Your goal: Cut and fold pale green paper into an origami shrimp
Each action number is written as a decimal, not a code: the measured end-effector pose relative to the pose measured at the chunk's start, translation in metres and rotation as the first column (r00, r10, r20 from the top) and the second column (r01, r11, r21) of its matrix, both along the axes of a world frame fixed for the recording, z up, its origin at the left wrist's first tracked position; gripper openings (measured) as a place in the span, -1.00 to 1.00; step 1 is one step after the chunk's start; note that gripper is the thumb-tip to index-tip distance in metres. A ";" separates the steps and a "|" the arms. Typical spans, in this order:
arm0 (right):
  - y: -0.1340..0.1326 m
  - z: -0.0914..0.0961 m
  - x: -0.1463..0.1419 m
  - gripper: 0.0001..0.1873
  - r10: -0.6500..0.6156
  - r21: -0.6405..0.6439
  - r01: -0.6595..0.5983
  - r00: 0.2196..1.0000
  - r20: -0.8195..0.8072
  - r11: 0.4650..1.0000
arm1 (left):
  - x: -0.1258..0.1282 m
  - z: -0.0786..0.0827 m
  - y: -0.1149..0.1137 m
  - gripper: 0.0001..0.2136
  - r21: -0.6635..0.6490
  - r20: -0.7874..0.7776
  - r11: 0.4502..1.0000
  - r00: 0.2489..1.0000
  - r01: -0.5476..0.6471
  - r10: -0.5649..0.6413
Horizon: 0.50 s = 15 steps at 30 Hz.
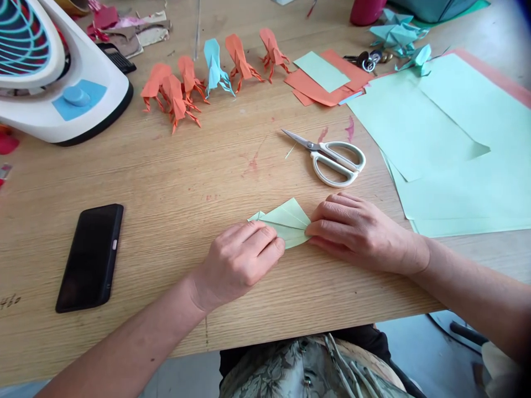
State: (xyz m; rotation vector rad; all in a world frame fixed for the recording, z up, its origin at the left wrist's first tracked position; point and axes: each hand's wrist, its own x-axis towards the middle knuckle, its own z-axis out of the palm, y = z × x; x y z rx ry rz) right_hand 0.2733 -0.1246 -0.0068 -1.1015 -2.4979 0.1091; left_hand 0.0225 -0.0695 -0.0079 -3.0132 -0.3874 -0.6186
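A small pale green piece of folded paper (pixel 290 215) lies low over the wooden table, with crease lines fanning across it. My left hand (pixel 244 254) is closed on its left part, the fingers covering some of the lower left edge. At the right corner, my right hand (pixel 357 232) pinches the paper between thumb and fingers. A little beyond my right hand rest white-handled scissors (pixel 332 157), their blades pointing to the upper left.
A black phone (pixel 89 257) lies at the left, below a white fan heater (pixel 83 83). Several folded paper figures (pixel 236 61) stand at the back. Large green sheets (pixel 464 166) cover the right side, near small cut papers (pixel 323 72), keys (pixel 369 59) and blue folded figures (pixel 398 36).
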 end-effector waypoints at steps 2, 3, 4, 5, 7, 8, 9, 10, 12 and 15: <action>0.000 0.001 0.000 -0.78 0.006 0.005 -0.006 1.000 0.013 1.000 | 0.000 0.000 -0.001 -0.90 -0.018 -0.002 1.000 1.000 -0.006 0.006; 0.000 0.001 0.000 -0.78 0.005 0.004 -0.005 1.000 0.013 1.000 | 0.000 0.000 -0.001 -0.90 -0.027 -0.002 1.000 1.000 -0.012 0.012; 0.000 0.001 0.000 -0.78 0.003 0.003 -0.003 1.000 0.009 1.000 | 0.000 0.000 -0.001 -0.89 -0.038 -0.002 0.999 1.000 -0.020 0.020; 0.000 0.002 0.000 -0.78 0.002 0.000 -0.002 1.000 0.006 1.000 | 0.000 0.001 -0.001 -0.89 -0.047 -0.002 0.999 1.000 -0.026 0.026; 0.000 0.002 0.000 -0.77 0.005 -0.008 -0.005 1.000 0.005 1.000 | 0.000 0.002 -0.001 -0.88 -0.063 -0.006 0.997 0.999 -0.035 0.035; 0.000 0.002 0.000 -0.76 0.005 -0.012 -0.005 1.000 0.010 1.000 | 0.000 0.002 -0.001 -0.87 -0.069 -0.007 0.997 0.999 -0.037 0.037; 0.000 0.002 0.000 -0.75 0.005 -0.013 -0.005 1.000 0.016 1.000 | 0.000 0.003 -0.002 -0.87 -0.074 -0.008 0.996 0.999 -0.040 0.040; 0.000 0.002 0.000 -0.74 0.003 -0.012 -0.003 1.000 0.024 1.000 | 0.001 0.003 -0.002 -0.86 -0.078 -0.010 0.996 0.999 -0.045 0.044; -0.001 0.001 0.000 -0.72 -0.004 -0.007 0.004 0.999 0.038 1.000 | 0.002 0.004 -0.003 -0.87 -0.082 -0.016 0.995 0.998 -0.055 0.054; -0.001 0.001 0.000 -0.72 -0.024 -0.004 0.024 0.998 0.051 1.000 | 0.004 0.004 -0.005 -0.91 -0.068 -0.031 0.995 0.997 -0.068 0.066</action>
